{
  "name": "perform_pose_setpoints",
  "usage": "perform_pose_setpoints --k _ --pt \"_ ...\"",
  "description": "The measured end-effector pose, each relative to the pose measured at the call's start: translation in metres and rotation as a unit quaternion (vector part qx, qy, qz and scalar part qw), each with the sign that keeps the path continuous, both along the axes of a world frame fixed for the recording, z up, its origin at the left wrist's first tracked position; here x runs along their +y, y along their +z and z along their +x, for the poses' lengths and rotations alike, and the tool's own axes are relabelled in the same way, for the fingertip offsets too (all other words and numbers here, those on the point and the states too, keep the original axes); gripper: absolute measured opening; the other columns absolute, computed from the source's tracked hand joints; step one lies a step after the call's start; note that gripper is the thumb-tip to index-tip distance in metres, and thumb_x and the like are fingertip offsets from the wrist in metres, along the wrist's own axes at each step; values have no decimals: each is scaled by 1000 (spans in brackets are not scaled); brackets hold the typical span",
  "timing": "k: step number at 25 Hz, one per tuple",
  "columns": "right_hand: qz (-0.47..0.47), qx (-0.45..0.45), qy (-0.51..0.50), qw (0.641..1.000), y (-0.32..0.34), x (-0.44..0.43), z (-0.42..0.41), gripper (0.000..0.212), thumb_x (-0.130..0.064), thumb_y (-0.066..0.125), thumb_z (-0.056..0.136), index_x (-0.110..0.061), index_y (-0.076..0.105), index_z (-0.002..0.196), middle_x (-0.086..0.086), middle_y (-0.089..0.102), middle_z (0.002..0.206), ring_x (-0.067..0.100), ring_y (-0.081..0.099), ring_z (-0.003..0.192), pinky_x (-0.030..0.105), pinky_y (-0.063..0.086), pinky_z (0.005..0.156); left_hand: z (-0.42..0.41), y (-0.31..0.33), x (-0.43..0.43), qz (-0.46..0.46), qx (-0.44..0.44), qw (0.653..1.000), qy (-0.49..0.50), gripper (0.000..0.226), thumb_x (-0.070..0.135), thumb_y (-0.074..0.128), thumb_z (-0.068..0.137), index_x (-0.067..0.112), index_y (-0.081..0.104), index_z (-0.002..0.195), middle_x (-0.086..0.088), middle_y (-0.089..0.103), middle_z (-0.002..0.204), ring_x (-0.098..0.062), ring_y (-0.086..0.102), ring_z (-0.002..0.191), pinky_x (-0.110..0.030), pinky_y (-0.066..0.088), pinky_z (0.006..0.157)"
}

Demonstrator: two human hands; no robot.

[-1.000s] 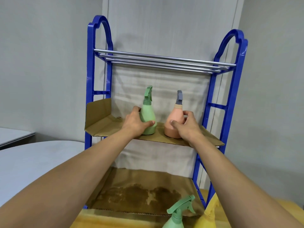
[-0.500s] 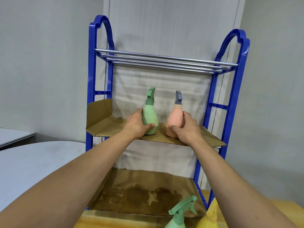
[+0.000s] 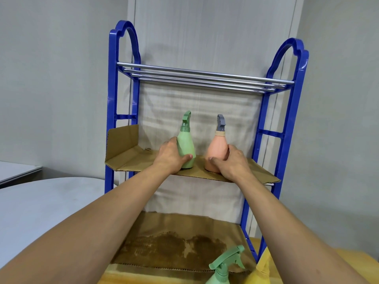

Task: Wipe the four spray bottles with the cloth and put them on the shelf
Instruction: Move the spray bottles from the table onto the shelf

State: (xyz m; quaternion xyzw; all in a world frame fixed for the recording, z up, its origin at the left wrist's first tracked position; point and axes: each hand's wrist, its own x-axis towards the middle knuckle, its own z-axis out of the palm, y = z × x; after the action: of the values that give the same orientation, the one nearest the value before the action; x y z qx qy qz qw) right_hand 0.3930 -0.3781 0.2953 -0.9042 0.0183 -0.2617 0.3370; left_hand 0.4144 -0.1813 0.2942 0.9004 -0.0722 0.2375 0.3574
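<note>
On the middle tier of the blue shelf [image 3: 111, 99], which is lined with a cardboard sheet [image 3: 127, 158], two bottles stand upright and a little apart. The left hand [image 3: 170, 155] curls fingers and thumb round the lower body of the green spray bottle [image 3: 186, 144]. The right hand [image 3: 231, 162] grips the pink spray bottle [image 3: 217, 148] in the same way. In front of the shelf's bottom tier, a second green bottle [image 3: 223, 269] and a yellow bottle [image 3: 260, 273] poke into view, touched by neither hand.
</note>
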Motion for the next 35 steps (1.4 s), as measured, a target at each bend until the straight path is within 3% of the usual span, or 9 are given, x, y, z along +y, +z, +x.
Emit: perform_pose_setpoints --k 5,11,15,17,19,22,26,29,35 --pt "2 2 -4 1000 0 -1 3 72 -45 76 81 -13 46 138 10 56 128 28 58 111 38 49 90 1 1 -1 18 10 1000 15 73 45 78 86 13 44 142 -12 56 135 -31 55 124 -42 47 99" --pt "14 -9 -7 1000 1 1 -5 77 -47 74 81 -14 41 142 10 53 134 28 56 116 37 47 89 -10 3 1 15 9 1000 5 72 49 71 90 14 36 142 -14 60 131 -35 58 120 -38 44 81" --pt "40 -57 5 998 4 1 -38 70 -39 68 89 -18 37 148 7 48 142 22 51 122 30 43 91 -46 4 3 54 -33 998 -14 71 36 63 99 17 28 157 -13 49 145 -33 51 130 -40 44 98" --pt "36 -96 14 995 -1 2 -62 54 -30 64 93 -22 44 143 3 50 140 14 50 113 24 39 85 -71 -1 5 79 -78 994 -20 60 32 60 100 17 37 153 -11 49 145 -30 52 129 -39 43 101" --pt "16 -135 18 991 -12 2 -88 45 -26 61 93 -22 50 137 1 52 135 12 51 115 24 41 88 -98 -11 5 103 -120 987 -32 50 29 59 99 17 47 146 -10 52 141 -30 53 125 -40 44 101" --pt "-15 -174 17 984 -41 -2 -122 39 -27 60 93 -22 54 131 -1 54 128 15 51 121 34 46 102 -138 -36 -1 135 -169 975 -51 42 28 60 98 17 53 138 -9 54 134 -29 53 117 -42 46 99" --pt "-63 -175 2 983 -98 -5 -165 39 -29 57 93 -27 52 132 -4 52 130 16 48 121 38 45 102 -187 -88 -14 169 -184 965 -79 39 31 56 98 19 54 135 -3 55 131 -23 51 119 -39 44 100" --pt "-80 -161 5 984 -143 -10 -190 39 -27 57 94 -26 51 132 -4 51 127 18 49 114 40 46 99 -209 -136 -22 210 -196 954 -88 37 32 55 95 19 55 130 -2 57 126 -25 54 109 -40 47 92" --pt "-63 -126 -8 990 -225 -25 -215 41 -21 62 88 -22 56 128 0 57 124 21 51 116 45 47 97 -228 -224 -39 222 -104 964 -104 38 38 47 96 22 55 129 2 56 127 -24 54 111 -39 47 93"
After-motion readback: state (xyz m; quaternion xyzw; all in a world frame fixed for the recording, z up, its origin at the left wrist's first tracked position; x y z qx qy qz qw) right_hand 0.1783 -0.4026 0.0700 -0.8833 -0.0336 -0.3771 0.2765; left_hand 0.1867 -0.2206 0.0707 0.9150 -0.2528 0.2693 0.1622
